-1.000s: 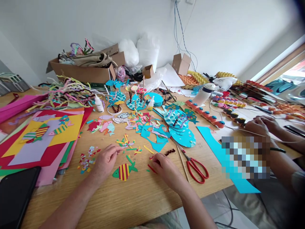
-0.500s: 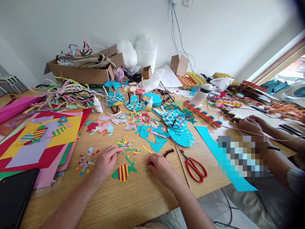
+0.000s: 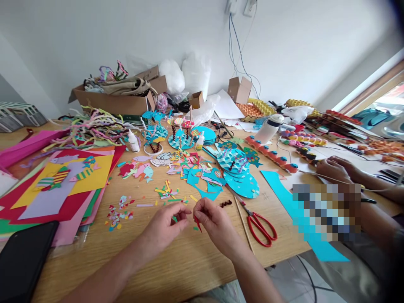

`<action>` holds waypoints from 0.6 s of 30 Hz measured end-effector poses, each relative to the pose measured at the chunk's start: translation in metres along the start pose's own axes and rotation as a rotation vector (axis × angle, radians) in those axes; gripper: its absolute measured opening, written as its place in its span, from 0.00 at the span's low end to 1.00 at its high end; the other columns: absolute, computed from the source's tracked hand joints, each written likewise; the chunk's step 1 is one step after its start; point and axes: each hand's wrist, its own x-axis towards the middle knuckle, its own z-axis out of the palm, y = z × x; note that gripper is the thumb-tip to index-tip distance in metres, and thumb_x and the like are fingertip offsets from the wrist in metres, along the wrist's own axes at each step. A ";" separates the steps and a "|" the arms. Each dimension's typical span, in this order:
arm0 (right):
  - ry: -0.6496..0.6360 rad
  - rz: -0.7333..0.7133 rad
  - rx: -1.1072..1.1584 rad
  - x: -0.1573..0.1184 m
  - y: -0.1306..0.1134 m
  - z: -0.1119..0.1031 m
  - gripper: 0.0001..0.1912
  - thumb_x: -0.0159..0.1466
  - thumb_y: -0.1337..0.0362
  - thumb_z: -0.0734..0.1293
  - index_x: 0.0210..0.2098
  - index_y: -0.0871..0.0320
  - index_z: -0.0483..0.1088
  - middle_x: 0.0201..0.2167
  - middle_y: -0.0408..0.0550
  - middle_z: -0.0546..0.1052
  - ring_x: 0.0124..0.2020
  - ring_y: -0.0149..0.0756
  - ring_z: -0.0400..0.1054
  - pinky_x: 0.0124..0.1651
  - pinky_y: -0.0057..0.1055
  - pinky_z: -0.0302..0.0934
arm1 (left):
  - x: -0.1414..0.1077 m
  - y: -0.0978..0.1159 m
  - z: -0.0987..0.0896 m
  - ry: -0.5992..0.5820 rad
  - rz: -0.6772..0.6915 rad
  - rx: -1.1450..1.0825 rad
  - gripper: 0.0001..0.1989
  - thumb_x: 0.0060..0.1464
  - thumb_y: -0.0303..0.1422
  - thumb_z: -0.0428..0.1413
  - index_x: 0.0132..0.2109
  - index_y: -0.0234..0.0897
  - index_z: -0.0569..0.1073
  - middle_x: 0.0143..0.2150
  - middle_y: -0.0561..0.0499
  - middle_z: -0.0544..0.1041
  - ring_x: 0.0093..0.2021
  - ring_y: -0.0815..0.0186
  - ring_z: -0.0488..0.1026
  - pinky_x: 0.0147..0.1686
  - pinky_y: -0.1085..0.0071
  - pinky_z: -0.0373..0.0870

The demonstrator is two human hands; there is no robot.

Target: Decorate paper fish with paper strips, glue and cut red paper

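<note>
Your right hand [image 3: 211,223] is closed in a pinch on a narrow red paper strip [image 3: 198,225]; one end hangs free below the fingertips, probably because so slim a piece offers little to grasp. The strip is in front of you over the light wood-grain table [image 3: 179,269]. Your left hand [image 3: 170,222] is just beside it, fingers curled, thumb apart; a green patch shows among them, but cannot tell whether anything is gripped. Loose multicoloured paper strips [image 3: 166,191] lie beyond, tiny paper cut-outs [image 3: 119,212] to the left, apparently grouped by shape for easy picking. Red-handled metal scissors [image 3: 251,214] lie handles toward you, presumably for right-hand reach, beside a thin pale wooden stick [image 3: 243,225].
</note>
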 end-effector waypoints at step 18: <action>0.079 -0.073 -0.064 0.004 0.008 0.034 0.23 0.50 0.79 0.57 0.44 0.55 0.58 0.25 0.39 0.71 0.27 0.30 0.65 0.31 0.26 0.58 | -0.007 -0.006 0.007 0.137 0.032 0.073 0.03 0.48 0.28 0.51 0.32 0.38 0.69 0.30 0.52 0.73 0.31 0.64 0.70 0.33 0.69 0.66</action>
